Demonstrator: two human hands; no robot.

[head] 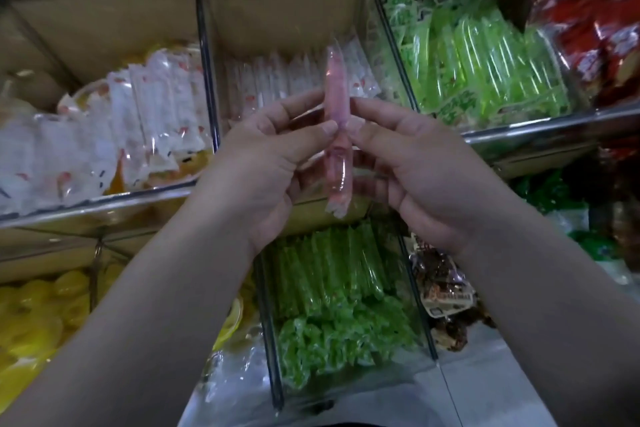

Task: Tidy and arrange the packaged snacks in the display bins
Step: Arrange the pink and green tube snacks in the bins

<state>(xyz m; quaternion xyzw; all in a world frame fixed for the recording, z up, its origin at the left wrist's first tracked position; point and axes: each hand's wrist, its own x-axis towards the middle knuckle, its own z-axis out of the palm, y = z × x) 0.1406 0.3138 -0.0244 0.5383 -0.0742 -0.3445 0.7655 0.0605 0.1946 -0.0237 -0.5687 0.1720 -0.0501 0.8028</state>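
two hands hold one pink snack stick (335,97) upright between them: the left hand (263,163) pinches its middle from one side with thumb and fingertips, and the right hand (415,163) pinches it from the other. the stick is in the air in front of the middle upper bin (277,21), touching no bin. this looks like the sorting step, with one stray piece picked out and being checked or straightened before it is placed. the next move calls for choosing a bin that matches; no bin of pink sticks shows clearly, so where it belongs is uncertain. it should be laid parallel to its neighbours.

the middle upper bin holds a row of clear white packets (277,83) standing against its back, with bare floor in front. the left upper bin (104,31) holds a looser heap of white packets (138,121). to the right are bright green packets (485,59) in rows, then red packets (595,21). below are green sticks (329,270) side by side, yellow packets (34,315) on the left and brown packets (440,284) on the right.
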